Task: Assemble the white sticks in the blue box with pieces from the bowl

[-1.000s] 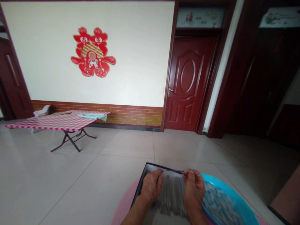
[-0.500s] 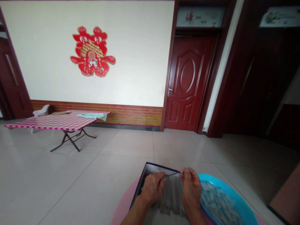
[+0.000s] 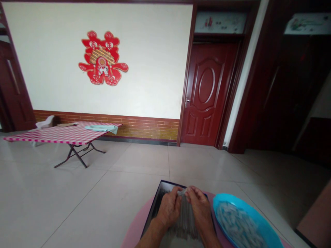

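A shallow black tray (image 3: 158, 199) sits on a pink round surface (image 3: 137, 227) at the bottom of the view. Inside it lies a row of thin grey sticks (image 3: 186, 220). My left hand (image 3: 169, 207) rests on the sticks, its fingers curled. Close beside it, my right hand (image 3: 199, 206) has its fingertips pinched together. Both hands meet at the far end of the row on a small pale piece I cannot make out. A blue bowl (image 3: 261, 227) of pale small pieces stands to the right of the tray.
A low folding table (image 3: 59, 135) with a pink checked cloth stands at the left by the wall. A dark red door (image 3: 205, 93) is shut at the back. Pale floor tiles (image 3: 108, 186) stretch between. A red paper ornament (image 3: 102, 58) hangs on the wall.
My right hand has moved left along the tray until it meets the left hand. The thin stick that was stretched between the hands no longer shows. The view shifted slightly.
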Demonstrator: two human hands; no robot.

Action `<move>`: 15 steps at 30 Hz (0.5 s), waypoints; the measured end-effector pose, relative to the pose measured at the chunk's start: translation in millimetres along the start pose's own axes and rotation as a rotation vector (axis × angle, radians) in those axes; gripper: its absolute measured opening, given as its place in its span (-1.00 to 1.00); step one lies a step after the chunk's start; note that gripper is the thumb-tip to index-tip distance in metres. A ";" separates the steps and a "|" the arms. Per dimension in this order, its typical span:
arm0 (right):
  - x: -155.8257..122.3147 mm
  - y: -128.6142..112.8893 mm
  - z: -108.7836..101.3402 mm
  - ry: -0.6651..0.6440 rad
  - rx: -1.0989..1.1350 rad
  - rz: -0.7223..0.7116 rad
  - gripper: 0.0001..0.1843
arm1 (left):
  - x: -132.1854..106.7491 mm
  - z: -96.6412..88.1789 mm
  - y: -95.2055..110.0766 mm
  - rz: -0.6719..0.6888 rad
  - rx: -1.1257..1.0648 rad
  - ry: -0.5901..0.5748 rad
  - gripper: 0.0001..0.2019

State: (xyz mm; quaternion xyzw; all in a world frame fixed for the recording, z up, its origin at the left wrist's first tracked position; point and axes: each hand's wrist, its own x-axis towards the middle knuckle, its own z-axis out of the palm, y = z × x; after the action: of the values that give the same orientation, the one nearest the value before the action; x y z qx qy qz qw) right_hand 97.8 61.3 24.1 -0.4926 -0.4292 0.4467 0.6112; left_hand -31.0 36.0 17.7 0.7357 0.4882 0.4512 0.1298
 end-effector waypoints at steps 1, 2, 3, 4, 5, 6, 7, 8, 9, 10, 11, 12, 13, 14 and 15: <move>-0.8 0.2 0.8 -0.014 -0.026 -0.005 -0.57 | 0.0 0.3 -0.3 -0.011 0.005 0.009 -0.73; -2.0 -0.4 1.7 -0.024 -0.054 -0.012 -0.58 | 0.1 0.6 -0.5 -0.018 0.011 0.019 -0.75; -3.5 -1.8 2.6 -0.032 -0.078 -0.020 -0.58 | 0.2 0.6 -0.6 -0.024 0.015 0.026 -0.76; -5.2 -3.9 3.4 -0.037 -0.097 -0.031 -0.59 | 0.4 0.5 -0.5 -0.028 0.017 0.027 -0.77; -6.9 -6.3 4.0 -0.044 -0.113 -0.043 -0.61 | 0.5 0.4 -0.2 -0.033 0.019 0.026 -0.78; -8.4 -8.5 4.4 -0.054 -0.124 -0.055 -0.62 | 0.6 0.2 0.1 -0.038 0.020 0.024 -0.78; -9.5 -10.1 4.5 -0.068 -0.131 -0.065 -0.64 | 0.7 0.1 0.5 -0.042 0.019 0.020 -0.77; -10.0 -10.7 4.2 -0.082 -0.135 -0.072 -0.65 | 0.7 0.0 0.7 -0.044 0.020 0.019 -0.77; -9.8 -10.1 3.5 -0.095 -0.134 -0.073 -0.65 | 0.6 0.0 0.9 -0.043 0.020 0.020 -0.77; -8.9 -8.4 2.5 -0.099 -0.126 -0.069 -0.64 | 0.5 0.1 0.8 -0.042 0.024 0.024 -0.77; -7.4 -5.8 1.2 -0.091 -0.114 -0.061 -0.62 | 0.4 0.2 0.7 -0.040 0.029 0.030 -0.77; -5.5 -2.7 -0.1 -0.077 -0.100 -0.051 -0.61 | 0.4 0.3 0.5 -0.038 0.036 0.036 -0.77; -3.6 0.3 -1.3 -0.063 -0.088 -0.042 -0.60 | 0.4 0.4 0.2 -0.036 0.043 0.042 -0.77; -1.9 2.8 -2.2 -0.053 -0.082 -0.038 -0.59 | 0.5 0.5 0.0 -0.032 0.049 0.045 -0.77; -0.7 4.4 -2.7 -0.055 -0.087 -0.041 -0.59 | 0.7 0.6 -0.3 -0.027 0.051 0.044 -0.76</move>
State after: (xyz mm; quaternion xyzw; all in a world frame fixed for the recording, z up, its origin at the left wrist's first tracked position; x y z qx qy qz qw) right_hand 99.7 60.5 19.3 -0.4973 -0.4750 0.4283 0.5861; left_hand -30.6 36.8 17.6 0.7220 0.5122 0.4529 0.1060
